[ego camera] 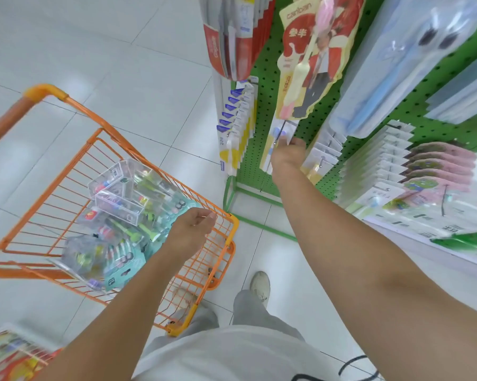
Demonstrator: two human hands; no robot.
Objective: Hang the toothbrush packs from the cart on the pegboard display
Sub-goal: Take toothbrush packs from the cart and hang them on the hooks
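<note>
Shop aisle, pale tiled floor point(138, 111); green pegboard display point(262, 86) on the right, orange wire cart point(66, 166) on the left. Board already carries many hung packs: a red row at top point(231, 39), a blue-and-yellow row point(236, 125), one large yellow-red pack point(311, 59), white rows lower right point(374, 160); which of these came from the cart cannot be told. Right hand point(286, 158) is raised to the board, its grip pinching a white toothbrush pack point(280, 133) at the metal peg point(282, 132). Whether the pack's hole is fully on the peg is hidden by the hand and by motion blur. Left hand point(193, 229) hangs over the cart's near rim, fingers loosely curled and holding nothing. Cart holds a mixed heap of toothbrush packs point(127, 204), clear boxes and teal cards, so judged well short of finished. Judgement: one pack mid-hang, much of the load left to move.
</note>
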